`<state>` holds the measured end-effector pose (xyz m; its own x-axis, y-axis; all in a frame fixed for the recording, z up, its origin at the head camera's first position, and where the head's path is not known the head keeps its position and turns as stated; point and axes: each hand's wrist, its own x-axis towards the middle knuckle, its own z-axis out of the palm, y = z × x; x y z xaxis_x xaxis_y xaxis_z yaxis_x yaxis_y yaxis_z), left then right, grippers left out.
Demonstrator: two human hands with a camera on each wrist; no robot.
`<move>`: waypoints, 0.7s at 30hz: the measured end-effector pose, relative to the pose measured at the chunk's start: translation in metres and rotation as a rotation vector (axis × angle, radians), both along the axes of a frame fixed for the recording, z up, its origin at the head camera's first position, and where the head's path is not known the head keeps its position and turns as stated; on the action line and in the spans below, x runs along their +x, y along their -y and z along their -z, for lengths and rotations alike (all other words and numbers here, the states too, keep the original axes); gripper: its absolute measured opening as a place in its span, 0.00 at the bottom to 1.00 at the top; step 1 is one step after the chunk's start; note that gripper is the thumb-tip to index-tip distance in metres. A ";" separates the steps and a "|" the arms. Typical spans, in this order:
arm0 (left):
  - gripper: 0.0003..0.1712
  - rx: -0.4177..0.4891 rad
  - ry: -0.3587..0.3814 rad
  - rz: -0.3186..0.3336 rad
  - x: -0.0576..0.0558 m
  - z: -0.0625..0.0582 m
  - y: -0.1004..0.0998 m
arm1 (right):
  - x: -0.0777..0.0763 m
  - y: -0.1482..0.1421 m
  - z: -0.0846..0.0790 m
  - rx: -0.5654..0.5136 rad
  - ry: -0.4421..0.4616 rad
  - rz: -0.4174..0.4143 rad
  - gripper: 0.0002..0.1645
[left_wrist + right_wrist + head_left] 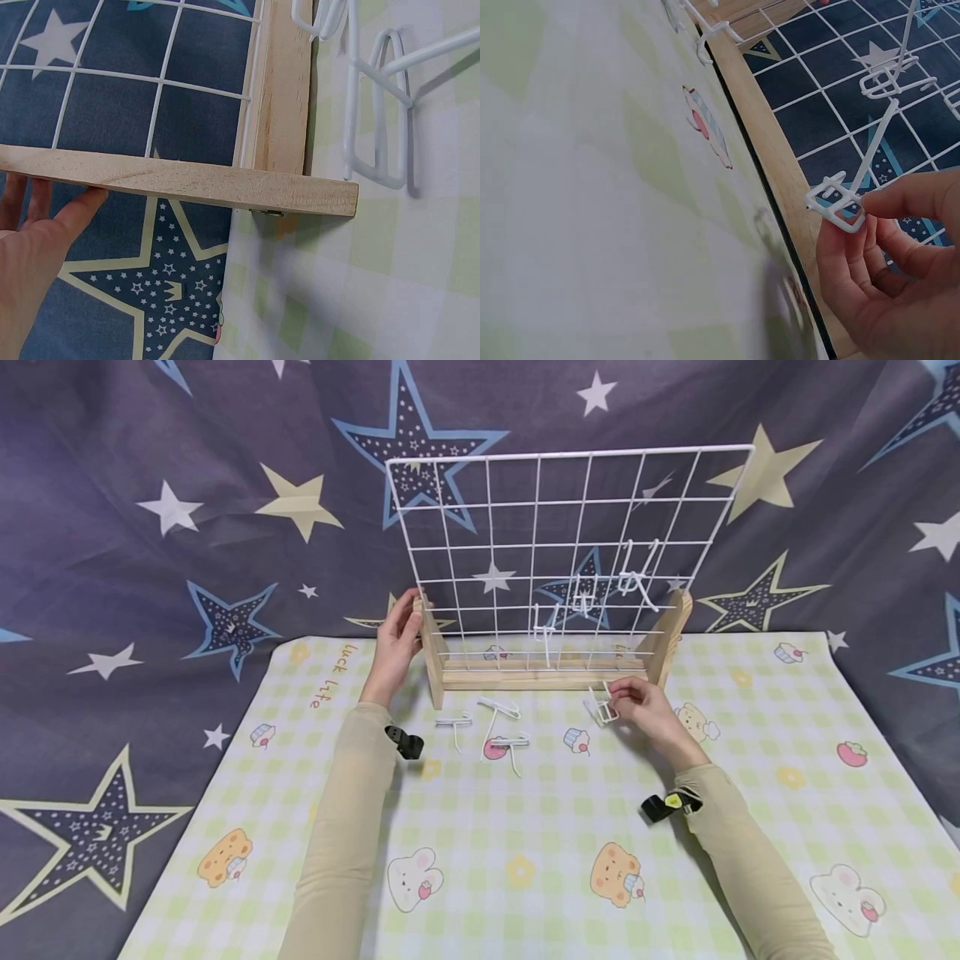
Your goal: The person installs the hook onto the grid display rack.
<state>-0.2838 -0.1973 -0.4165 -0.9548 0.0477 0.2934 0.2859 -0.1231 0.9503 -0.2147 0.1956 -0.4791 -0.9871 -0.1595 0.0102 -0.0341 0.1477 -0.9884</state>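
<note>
A white wire grid rack [536,543] stands in a wooden base. My left hand [397,643] holds the rack's left wooden side post [180,180] near its top; in the left wrist view its fingertips meet the post's outer side and are partly hidden. My right hand [648,714] pinches a white wire hook [840,201] between thumb and fingers, in front of the base's right end. The hook's long prong points up toward the grid in the right wrist view. Three white hooks [633,578] hang on the grid's right half.
Three loose white hooks [510,743] lie on the checked tablecloth [517,827] in front of the base's left half. Behind the rack hangs a dark star-patterned cloth [225,460]. A wooden crossbar [525,680] joins the two side posts.
</note>
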 end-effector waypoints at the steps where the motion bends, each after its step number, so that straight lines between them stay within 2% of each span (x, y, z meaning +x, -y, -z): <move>1: 0.26 -0.001 -0.001 -0.001 0.000 0.000 0.000 | 0.000 0.000 0.000 -0.006 -0.001 -0.001 0.20; 21: 0.28 -0.015 0.000 -0.001 -0.001 0.001 0.000 | 0.004 -0.012 -0.009 -0.100 0.033 -0.003 0.19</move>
<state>-0.2847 -0.1976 -0.4176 -0.9548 0.0512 0.2927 0.2860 -0.1089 0.9520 -0.2110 0.2071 -0.4703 -0.9868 -0.1621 -0.0067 -0.0012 0.0483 -0.9988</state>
